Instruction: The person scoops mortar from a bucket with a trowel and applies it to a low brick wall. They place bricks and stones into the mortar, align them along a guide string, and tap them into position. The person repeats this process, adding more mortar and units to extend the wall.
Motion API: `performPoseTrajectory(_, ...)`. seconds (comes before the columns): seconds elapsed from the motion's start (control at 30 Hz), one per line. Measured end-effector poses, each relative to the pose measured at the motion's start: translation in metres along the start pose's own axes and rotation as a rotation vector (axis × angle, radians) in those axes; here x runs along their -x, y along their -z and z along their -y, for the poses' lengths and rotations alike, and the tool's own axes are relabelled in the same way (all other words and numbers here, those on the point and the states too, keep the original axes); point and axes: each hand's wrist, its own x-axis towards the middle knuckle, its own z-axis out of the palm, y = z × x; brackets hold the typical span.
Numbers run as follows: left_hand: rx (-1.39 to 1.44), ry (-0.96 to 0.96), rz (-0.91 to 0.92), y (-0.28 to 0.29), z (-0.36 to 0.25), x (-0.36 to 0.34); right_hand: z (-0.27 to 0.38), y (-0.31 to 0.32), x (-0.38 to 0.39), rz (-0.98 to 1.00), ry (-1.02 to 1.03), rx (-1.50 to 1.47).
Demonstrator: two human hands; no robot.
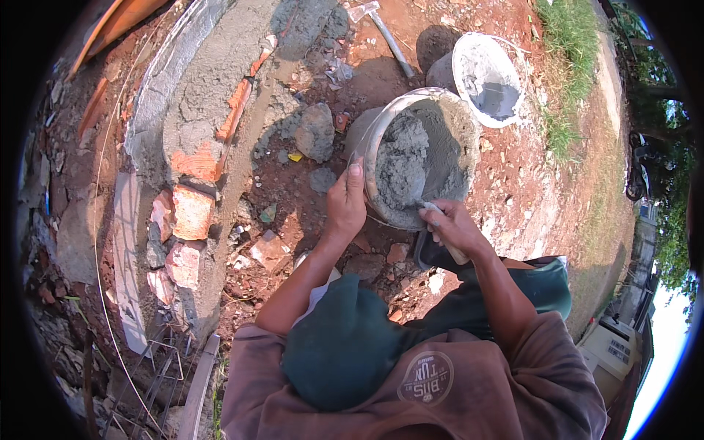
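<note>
My left hand (347, 204) grips the rim of a grey mortar-smeared bucket (372, 154), its thumb lying along the edge. The bucket tilts toward me, and wet grey mortar (402, 158) is heaped inside it. In my right hand (456, 226) is the handle of a trowel (460, 254), held at the near right side of the rim. The trowel's blade is mostly hidden in the mortar.
A white bucket (456, 70) with grey liquid stands beyond the first, beside a hammer (392, 44). On the left runs a mortar-topped brick wall (198, 95) with loose broken bricks (193, 213). Metal rebar (165, 367) lies lower left; a rock (315, 132) sits near the bucket.
</note>
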Motion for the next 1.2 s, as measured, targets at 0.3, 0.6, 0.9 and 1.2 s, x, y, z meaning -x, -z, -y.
performPoseTrajectory(0.3, 0.216, 0.188, -0.021, 0.026, 0.008, -0.010, 0.072, 0.074, 0.038, 0.094, 0.081, 0.119)
performPoseTrajectory(0.6, 0.318, 0.129, 0.100, 0.041, 0.010, -0.001, 0.259, -0.021, 0.013, 0.157, 0.927, 1.134)
performPoseTrajectory(0.9, 0.273, 0.081, 0.077, 0.027, 0.014, -0.008, 0.235, -0.102, -0.031, -0.173, 1.473, 1.094)
performPoseTrajectory(1.2, 0.313, 0.129, 0.026, 0.032, 0.009, -0.013, 0.122, 0.078, 0.045, -0.309, 0.393, 1.087)
